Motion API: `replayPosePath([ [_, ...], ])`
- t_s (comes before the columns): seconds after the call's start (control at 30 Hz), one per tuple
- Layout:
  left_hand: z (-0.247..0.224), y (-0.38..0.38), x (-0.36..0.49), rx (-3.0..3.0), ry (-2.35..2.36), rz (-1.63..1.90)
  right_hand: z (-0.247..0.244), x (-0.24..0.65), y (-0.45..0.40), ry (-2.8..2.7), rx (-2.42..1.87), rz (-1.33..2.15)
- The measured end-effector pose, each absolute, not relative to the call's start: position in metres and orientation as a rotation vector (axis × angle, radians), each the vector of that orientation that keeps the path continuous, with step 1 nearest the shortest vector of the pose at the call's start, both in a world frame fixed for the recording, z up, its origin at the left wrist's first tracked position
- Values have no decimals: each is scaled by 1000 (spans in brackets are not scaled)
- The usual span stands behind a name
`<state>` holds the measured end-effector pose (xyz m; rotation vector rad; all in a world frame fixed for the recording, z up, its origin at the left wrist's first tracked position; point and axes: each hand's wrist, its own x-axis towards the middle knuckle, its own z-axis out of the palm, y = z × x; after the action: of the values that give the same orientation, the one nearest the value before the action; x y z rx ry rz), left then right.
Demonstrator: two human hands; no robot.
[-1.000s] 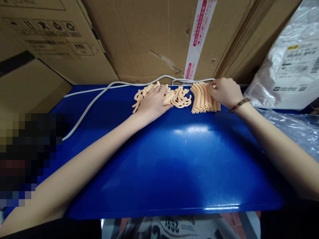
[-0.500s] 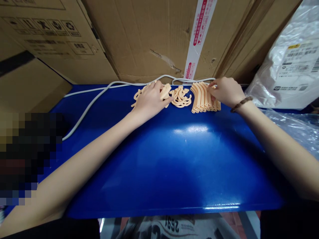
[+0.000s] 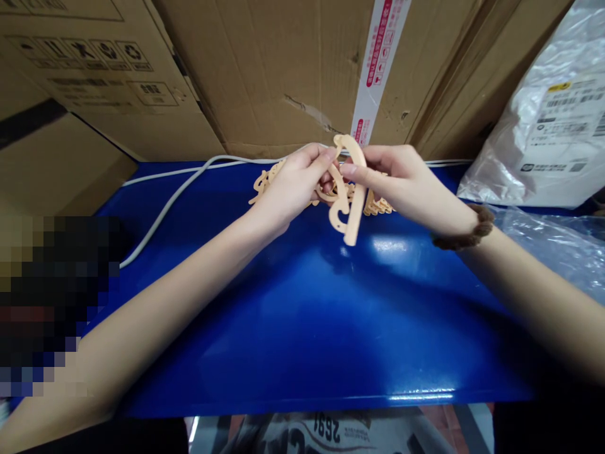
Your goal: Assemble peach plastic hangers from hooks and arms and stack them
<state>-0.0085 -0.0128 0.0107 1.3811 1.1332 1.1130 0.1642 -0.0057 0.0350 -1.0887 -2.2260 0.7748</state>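
Between finger and thumb, my left hand (image 3: 300, 183) pinches a curved beige piece (image 3: 339, 189) with a hooked lower end. My right hand (image 3: 394, 173) grips a longer, bent beige strip (image 3: 355, 195) just to the right of it. The two pieces are close together above the blue table (image 3: 293, 315), overlapping in view; whether they touch I cannot tell. Behind my hands lie a pile of curly beige pieces (image 3: 261, 184) and a row of beige strips (image 3: 378, 205), both partly hidden.
Large cardboard boxes (image 3: 265, 75) stand along the back edge. A white cable (image 3: 163, 217) runs over the table's left and rear. White plastic packaging (image 3: 534, 139) with a label is at the right, clear plastic film (image 3: 558, 243) below it.
Both hands have left the pieces at the back and come together in the middle, raised, each now with a beige piece. The right hand moved left.
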Motion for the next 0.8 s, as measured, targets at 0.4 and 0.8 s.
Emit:
replayPosePath([
  [0.4,15,-12,-17,1737,1182,1009,36,177,-1,-2564,-1301,-556],
  [0.8,-14,21,-9,2145,1468,1060,45,196,18,-2027,-1133,760],
])
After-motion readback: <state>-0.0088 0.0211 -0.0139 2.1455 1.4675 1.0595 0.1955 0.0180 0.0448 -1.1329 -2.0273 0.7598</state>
